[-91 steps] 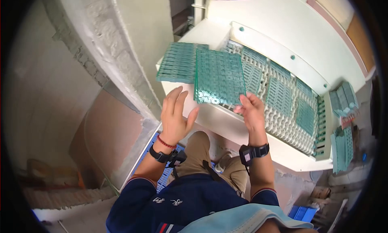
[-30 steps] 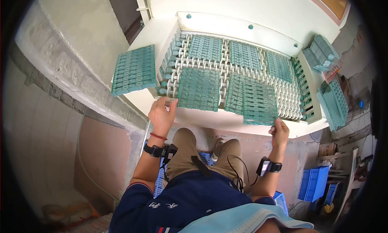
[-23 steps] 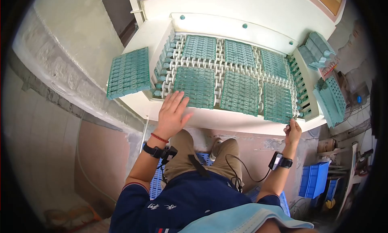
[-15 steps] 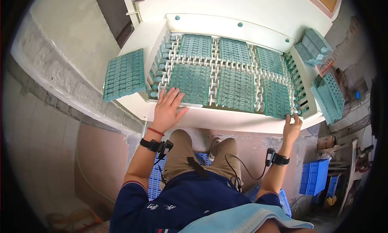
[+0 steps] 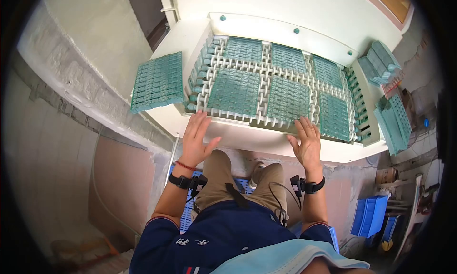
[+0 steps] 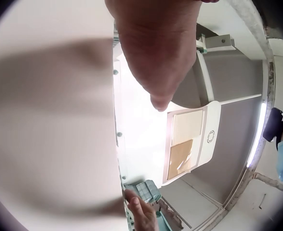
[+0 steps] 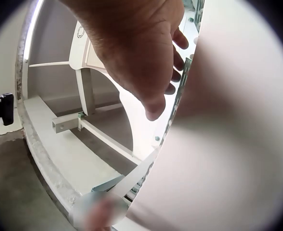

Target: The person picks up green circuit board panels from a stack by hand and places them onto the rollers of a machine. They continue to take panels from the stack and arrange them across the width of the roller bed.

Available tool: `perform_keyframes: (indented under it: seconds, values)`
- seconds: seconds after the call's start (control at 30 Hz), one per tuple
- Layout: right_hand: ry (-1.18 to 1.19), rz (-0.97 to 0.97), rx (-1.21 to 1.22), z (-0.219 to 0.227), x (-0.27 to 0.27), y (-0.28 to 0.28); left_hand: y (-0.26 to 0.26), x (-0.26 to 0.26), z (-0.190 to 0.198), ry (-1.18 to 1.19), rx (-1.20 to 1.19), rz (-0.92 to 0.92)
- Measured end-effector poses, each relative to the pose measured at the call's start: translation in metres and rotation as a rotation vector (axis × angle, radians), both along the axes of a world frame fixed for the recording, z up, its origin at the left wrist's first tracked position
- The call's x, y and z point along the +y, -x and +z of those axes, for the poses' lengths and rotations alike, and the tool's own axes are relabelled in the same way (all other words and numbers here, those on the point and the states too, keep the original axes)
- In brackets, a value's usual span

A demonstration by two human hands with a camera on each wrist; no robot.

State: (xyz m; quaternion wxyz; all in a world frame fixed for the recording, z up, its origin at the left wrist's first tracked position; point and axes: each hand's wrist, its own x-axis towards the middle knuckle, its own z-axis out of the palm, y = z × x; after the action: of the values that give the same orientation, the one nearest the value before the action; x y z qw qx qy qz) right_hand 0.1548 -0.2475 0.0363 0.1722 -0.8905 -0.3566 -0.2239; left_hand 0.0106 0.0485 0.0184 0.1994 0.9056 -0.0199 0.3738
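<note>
Several green translucent rectangular sheets, patterned in rows, lie on the white roller bed (image 5: 266, 67) of a pale machine. In the front row are a left sheet (image 5: 234, 91), a middle sheet (image 5: 288, 98) and a right sheet (image 5: 334, 117). My left hand (image 5: 194, 140) has straight fingers and reaches the bed's front edge, below the left sheet. Fingers spread, my right hand (image 5: 307, 143) is at the same edge, between the middle and right sheets. Neither hand holds anything. In the right wrist view the right hand (image 7: 136, 53) has its fingers extended.
A green stack (image 5: 157, 81) sits on the machine's left ledge. At the right end are an upper green stack (image 5: 379, 63) and a lower green stack (image 5: 395, 124). A concrete wall (image 5: 90, 79) stands at left. Blue crates (image 5: 369, 216) are on the floor at right.
The sheet my right hand held has been laid at the front right of the rollers and let go. My right hand has since moved left; the front-row sheets sit farther from the front edge.
</note>
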Motion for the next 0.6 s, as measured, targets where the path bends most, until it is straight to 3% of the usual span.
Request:
perform_keyframes:
  seconds: [0.17,0.3,0.37,0.43,0.47,0.6]
  values:
    - [0.087,-0.083,-0.01,-0.009,-0.002,-0.016,0.04,0.014,0.017,-0.01,-0.129,0.109]
    - [0.107,-0.078,0.012,-0.008,-0.001,-0.021,0.06,0.041,0.043,-0.036,-0.303,0.363]
    - [0.09,-0.148,0.051,-0.006,0.0,-0.024,0.061,0.057,0.051,0.099,-0.455,0.54]
    - [0.078,-0.115,-0.003,0.007,0.009,-0.017,0.057,0.073,0.056,0.211,-0.464,0.595]
    - [-0.026,-0.059,0.104,0.013,0.015,-0.011,0.056,0.078,0.057,0.326,-0.466,0.63]
    - [-0.183,0.189,0.288,0.033,0.049,0.012,0.057,0.088,0.066,0.219,-0.226,0.698]
